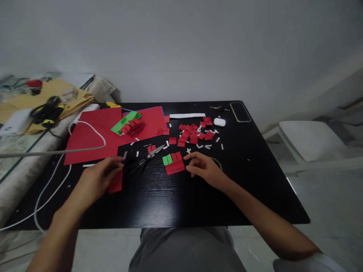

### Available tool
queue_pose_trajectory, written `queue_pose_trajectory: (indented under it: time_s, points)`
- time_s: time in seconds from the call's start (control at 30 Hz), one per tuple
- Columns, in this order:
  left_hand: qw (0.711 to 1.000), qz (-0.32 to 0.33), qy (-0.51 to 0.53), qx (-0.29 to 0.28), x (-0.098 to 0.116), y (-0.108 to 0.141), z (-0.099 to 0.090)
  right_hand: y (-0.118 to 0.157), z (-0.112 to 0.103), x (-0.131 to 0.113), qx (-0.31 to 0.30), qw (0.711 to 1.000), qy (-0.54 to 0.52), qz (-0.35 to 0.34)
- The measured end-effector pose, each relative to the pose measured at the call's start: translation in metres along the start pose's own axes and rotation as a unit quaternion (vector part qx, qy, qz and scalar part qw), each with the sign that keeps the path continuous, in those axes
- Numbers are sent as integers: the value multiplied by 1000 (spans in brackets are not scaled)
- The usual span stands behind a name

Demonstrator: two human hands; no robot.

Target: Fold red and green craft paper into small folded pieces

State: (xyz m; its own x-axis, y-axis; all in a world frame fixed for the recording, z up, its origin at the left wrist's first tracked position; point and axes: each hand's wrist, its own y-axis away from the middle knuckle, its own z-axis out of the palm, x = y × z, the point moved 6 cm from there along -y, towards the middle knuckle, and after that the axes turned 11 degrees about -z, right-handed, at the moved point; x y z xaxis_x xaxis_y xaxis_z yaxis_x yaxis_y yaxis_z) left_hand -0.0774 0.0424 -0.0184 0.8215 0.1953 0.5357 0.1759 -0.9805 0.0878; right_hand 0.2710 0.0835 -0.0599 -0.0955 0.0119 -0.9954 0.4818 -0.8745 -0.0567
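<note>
Red and green meet in the folded paper piece [174, 165] near the front middle of the black counter [170, 206], and here's the right hand [204, 170] at its right edge, thumb and forefinger parted, the other fingers curled; whether the tips touch the paper, I can't tell! Over to the left hand [104, 174], thumb and fingers pinched on a small pale strip [125, 155] that pokes up beyond the fingertips, with a red paper piece [115, 184] partly hidden just below. Between the two hands lie the scissors [151, 154], black handles towards the left hand, blades angled up to the right. Further back, big red sheets [92, 130] spread across the left side, green folded paper [121, 124] and a red folded bunch [133, 129] on top! Across on the right, a scatter of small red pieces [193, 136] among white scraps, a long white strip [187, 115] behind them, then a white case [219, 122], and a phone [240, 112] out at the far right corner
</note>
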Motion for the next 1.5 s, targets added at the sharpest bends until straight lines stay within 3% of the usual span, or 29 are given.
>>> queue_pose_trajectory:
  time_s: [0.1, 0.17, 0.23, 0.4, 0.53, 0.7, 0.87, 1.03, 1.5]
  points:
    - [990, 55, 125, -30, 49, -5, 26, -6, 5, -4, 1, 1000, 8, -9]
    - [965, 61, 246, -61, 78, -10, 47, -9, 12, -7, -2, 1000, 6, -17]
    - [940, 59, 330, -56, 103, -15, 66, -11, 19, -8, -2, 1000, 7, -22]
    - [895, 79, 436, -46, 142, -25, 100, -18, 18, -2, 71, 997, -4, -37]
    - [885, 87, 454, -53, 144, -31, 108, -19, 6, 9, 109, 993, -29, -20]
    - [915, 180, 360, -28, 136, -31, 95, -16, -6, 21, 138, 990, -32, 4]
    - [937, 240, 231, -106, 141, -24, 101, -13, -9, 27, 158, 987, -19, 1]
    - [939, 259, 172, -146, 147, -18, 109, -8, -5, 26, 148, 989, -3, 1]
    - [944, 269, 151, -117, 152, -15, 107, -3, -4, 21, 162, 987, 23, -5]
